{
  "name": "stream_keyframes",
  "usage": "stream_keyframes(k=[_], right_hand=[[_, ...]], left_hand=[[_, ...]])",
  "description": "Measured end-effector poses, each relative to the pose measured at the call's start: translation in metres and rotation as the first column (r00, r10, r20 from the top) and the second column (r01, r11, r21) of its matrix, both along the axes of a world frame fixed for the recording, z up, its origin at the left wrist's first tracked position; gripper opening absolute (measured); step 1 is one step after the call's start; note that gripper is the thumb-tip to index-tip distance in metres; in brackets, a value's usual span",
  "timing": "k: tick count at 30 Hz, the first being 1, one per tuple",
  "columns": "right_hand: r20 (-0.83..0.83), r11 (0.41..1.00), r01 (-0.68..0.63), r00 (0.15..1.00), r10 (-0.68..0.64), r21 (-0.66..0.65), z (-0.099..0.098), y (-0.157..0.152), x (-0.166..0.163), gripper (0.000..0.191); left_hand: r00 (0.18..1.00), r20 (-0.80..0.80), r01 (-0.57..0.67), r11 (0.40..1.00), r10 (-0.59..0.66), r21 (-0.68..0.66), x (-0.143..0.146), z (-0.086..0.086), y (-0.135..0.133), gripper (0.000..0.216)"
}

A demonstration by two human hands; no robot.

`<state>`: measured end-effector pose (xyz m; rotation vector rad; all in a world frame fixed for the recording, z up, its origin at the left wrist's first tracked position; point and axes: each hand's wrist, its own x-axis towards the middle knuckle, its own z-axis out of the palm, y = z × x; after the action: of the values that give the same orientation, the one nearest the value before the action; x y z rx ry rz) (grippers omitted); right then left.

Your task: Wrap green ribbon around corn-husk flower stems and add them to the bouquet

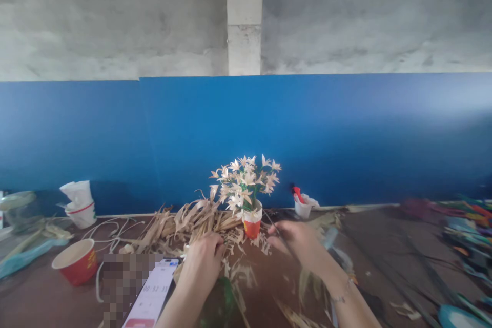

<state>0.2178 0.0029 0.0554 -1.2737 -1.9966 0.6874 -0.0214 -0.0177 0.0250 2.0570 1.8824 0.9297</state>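
Observation:
My left hand [205, 256] is low over the table beside the dried husks, its fingers curled down. The fingertips are mostly hidden, and what they hold, if anything, cannot be made out. A thin dark rod [283, 240] runs slantwise across my right hand [298, 243], between the thumb and fingers. The hand is just right of a red and white paper cup [252, 228], apart from it. In this cup stands a bunch of pale star-shaped flowers [248, 179] with green stems. Cut husk scraps [236, 238] lie around the cup's foot.
A pile of dried husks [184, 225] lies behind my left hand. A phone [151, 292] showing a timer is beside my left forearm. Leftward are a red paper cup [77, 264], white cups [80, 210] and a white cord [115, 233]. A small white cup [303, 207] stands back right.

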Motion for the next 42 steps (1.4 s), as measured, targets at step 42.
stream_keyframes(k=[42], right_hand=[[-0.16,0.982,-0.185,0.971,0.177,-0.037,-0.022,-0.019,-0.054,0.02]], left_hand=[[0.925,0.327,0.154,0.978,-0.192,0.139,0.016,0.007,-0.009,0.022]])
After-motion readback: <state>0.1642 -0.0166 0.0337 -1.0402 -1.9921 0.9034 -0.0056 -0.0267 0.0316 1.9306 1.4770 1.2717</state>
